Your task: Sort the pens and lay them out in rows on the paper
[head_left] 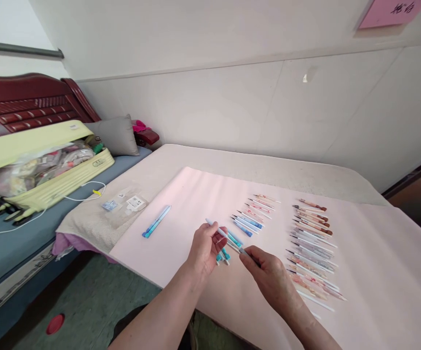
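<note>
My left hand is closed around a small bunch of blue and white pens, held just above the pink sheet. My right hand pinches the near end of one pen in that bunch, fingers closed. Just beyond the hands, a short row of pens lies on the sheet. A longer row of patterned pens lies to the right of my right hand. Two blue pens lie together to the left.
Clear plastic wrappers lie on the beige cloth at the table's left corner. An open yellow suitcase packed with bags sits on a bed to the left, with a grey cushion behind it. The wall runs along the table's far side.
</note>
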{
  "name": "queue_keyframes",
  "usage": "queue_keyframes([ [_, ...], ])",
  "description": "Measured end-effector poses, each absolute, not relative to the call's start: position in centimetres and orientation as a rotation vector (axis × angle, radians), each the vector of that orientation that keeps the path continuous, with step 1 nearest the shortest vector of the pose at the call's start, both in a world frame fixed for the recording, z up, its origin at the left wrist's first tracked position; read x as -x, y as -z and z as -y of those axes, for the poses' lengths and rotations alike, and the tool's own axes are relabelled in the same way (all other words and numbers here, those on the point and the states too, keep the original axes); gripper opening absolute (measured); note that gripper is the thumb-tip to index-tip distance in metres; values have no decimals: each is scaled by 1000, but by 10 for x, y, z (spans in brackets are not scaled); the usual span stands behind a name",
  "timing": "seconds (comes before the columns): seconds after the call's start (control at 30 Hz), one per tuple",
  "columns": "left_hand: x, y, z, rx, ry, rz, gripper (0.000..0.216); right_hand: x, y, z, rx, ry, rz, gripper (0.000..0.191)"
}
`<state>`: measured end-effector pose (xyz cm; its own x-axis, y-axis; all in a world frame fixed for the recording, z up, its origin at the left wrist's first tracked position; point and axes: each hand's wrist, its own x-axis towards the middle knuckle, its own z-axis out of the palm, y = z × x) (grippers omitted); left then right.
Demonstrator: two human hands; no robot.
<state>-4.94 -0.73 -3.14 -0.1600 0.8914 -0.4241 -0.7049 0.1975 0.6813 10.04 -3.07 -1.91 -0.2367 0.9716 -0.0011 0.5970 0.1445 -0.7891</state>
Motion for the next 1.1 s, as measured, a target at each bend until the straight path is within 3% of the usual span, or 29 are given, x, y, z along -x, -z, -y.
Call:
queue_keyframes([
  [0.33,57,35,-3,-76,-1518,-981,12,-119,15,25,1489,-1151,1814,36],
  [0.5,47,38,2,-130,-1467,-935,12,-116,15,25,1491,-1097,1645,33],
  [0.77,40,36,6,-96,-1457,-924,12,-114,6,26,1438,-1233,1438,12],
  [1.1,39,34,10,-110,-1332,-923,13,-124,8,21,1329,-1390,1217,23],
])
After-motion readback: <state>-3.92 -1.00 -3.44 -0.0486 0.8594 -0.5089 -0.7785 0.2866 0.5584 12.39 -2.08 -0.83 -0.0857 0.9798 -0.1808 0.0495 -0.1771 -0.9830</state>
